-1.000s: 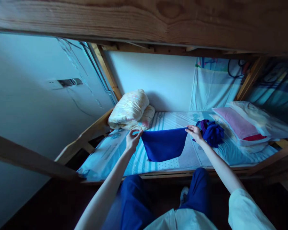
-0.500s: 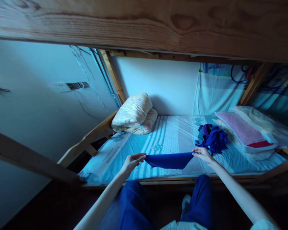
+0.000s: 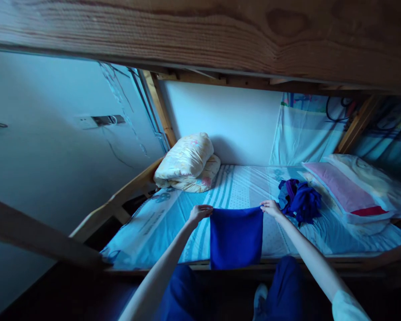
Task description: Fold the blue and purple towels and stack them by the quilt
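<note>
A blue cloth (image 3: 236, 240) hangs stretched between my two hands, its lower edge dropping past the front edge of the bed. My left hand (image 3: 199, 213) pinches its upper left corner. The upper right corner is pinched by my right hand (image 3: 270, 207). To the right of that hand, a crumpled pile of blue and purple cloths (image 3: 302, 200) lies on the patterned bed sheet (image 3: 240, 187).
A folded quilt (image 3: 187, 162) rests at the bed's left end, pillows (image 3: 344, 189) at the right. Overhead runs a thick wooden bunk beam (image 3: 200, 35). A wooden rail (image 3: 116, 200) borders the left end, and a wall socket (image 3: 87, 121) with cables is beyond.
The blue cloth, swung up and nearly flat before, now hangs straight down. My hands have come slightly closer together and up in the view, still gripping its corners.
</note>
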Demonstrator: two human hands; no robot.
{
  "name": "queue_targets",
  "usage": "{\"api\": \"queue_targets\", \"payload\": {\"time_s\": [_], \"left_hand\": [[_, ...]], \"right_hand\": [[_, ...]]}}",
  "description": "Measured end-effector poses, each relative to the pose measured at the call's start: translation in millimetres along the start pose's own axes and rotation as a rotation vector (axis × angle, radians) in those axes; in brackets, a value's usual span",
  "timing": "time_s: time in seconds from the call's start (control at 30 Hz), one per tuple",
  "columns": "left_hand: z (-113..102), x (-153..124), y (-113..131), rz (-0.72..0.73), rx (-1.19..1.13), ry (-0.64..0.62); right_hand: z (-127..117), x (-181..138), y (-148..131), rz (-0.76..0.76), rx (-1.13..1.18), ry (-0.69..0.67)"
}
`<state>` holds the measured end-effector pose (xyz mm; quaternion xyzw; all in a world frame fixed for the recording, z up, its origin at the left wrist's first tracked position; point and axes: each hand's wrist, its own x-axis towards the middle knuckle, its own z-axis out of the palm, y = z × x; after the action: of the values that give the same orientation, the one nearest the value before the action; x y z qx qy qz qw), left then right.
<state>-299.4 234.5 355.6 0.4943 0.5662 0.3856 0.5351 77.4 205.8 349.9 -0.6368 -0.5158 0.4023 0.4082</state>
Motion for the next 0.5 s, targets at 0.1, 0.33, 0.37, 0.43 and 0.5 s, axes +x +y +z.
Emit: {"api": "queue_targets", "payload": {"time_s": [0.1,0.33,0.37,0.43,0.5], "left_hand": [[-4.0,33.6,15.2,0.102,0.044,0.109],[-18.4,66.5,-3.3,0.388,0.241,0.307],[-17.0,65.9,-17.4,0.383,0.250,0.303],[-11.7,62.6,-53.5,0.332,0.269,0.276],[-4.2,57.4,-97.4,0.244,0.308,0.246]], "right_hand": [[4.5,31.3,-11.7,-0.104,-0.030,0.104],[5.3,54.2,5.4,-0.462,-0.049,0.196],[9.2,51.7,17.7,-0.464,-0.067,0.195],[20.5,43.7,49.1,-0.447,-0.097,0.178],[35.5,32.8,86.4,-0.399,-0.112,0.157]]}}
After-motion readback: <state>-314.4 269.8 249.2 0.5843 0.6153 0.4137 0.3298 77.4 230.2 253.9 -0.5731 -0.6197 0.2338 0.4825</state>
